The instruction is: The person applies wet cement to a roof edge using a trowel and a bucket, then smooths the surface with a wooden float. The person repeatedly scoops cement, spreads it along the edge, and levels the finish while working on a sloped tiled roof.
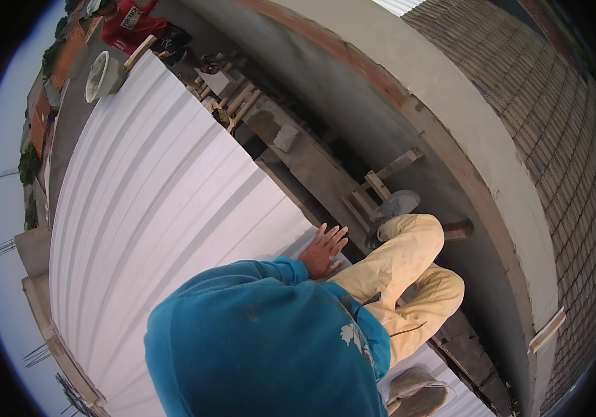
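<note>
1 own hand visible: left hand (321, 251), palm down, fingers spread, nothing pinched, by the edge of the white corrugated roofing sheet (173, 174), which runs left of the cream trousers (402, 254) up to a pale bucket (105, 75). Right hand out of view, can't tell its grip. Step looks like bracing while seated; next move probably calls for steady palm support and sure footing.

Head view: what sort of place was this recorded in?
Most likely a rooftop building site, seemingly unfinished. The signs are the broad white ribbed sheeting, the bare grey wall beside it, and the loose timber pieces in the gap between them.
</note>
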`<move>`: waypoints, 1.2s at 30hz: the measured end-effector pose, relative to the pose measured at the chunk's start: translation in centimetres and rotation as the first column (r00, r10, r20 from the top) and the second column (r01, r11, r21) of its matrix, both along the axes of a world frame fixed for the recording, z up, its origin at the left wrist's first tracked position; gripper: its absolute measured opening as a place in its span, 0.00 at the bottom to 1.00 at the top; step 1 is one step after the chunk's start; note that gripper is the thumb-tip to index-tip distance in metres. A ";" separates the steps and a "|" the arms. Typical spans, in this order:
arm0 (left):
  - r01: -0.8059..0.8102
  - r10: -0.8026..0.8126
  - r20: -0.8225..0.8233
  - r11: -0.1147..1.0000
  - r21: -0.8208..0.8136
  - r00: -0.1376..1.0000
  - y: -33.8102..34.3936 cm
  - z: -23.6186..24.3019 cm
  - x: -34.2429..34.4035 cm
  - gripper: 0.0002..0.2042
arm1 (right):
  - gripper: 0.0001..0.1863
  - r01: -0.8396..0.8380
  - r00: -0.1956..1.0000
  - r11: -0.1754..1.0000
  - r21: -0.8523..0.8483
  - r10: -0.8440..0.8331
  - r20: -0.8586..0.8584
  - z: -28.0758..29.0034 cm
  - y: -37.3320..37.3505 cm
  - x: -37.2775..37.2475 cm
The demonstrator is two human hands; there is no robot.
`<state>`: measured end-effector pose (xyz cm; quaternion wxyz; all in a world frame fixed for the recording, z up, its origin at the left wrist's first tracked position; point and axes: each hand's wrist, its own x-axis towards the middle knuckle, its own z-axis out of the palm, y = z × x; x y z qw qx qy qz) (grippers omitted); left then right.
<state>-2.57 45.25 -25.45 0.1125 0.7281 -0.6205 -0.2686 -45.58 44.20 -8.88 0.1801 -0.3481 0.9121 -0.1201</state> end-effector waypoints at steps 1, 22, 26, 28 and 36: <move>0.002 -0.002 -0.001 1.000 0.020 1.000 0.0 0.0 -0.1 0.32 | 0.13 0.006 1.000 1.000 -0.004 -0.006 -0.011 0.2 0.1 0.0; -0.005 0.003 0.042 0.998 0.068 0.999 -0.5 -0.2 0.4 0.32 | 0.19 0.137 0.986 0.985 -0.104 -0.146 -0.085 -0.3 1.2 2.9; -0.004 0.002 0.024 0.994 0.106 1.000 -0.1 -0.1 0.4 0.33 | 0.20 0.158 0.981 0.982 -0.105 -0.168 -0.099 0.5 1.5 2.7; -0.017 0.014 0.030 0.995 0.093 0.999 -0.2 0.2 -0.1 0.32 | 0.20 0.137 0.980 0.984 -0.116 -0.152 -0.131 1.7 0.9 1.6; -0.056 0.056 -0.082 0.998 0.008 0.995 0.4 -1.0 0.4 0.32 | 0.23 -0.443 0.891 0.801 -0.404 0.442 -0.101 7.6 -13.9 2.6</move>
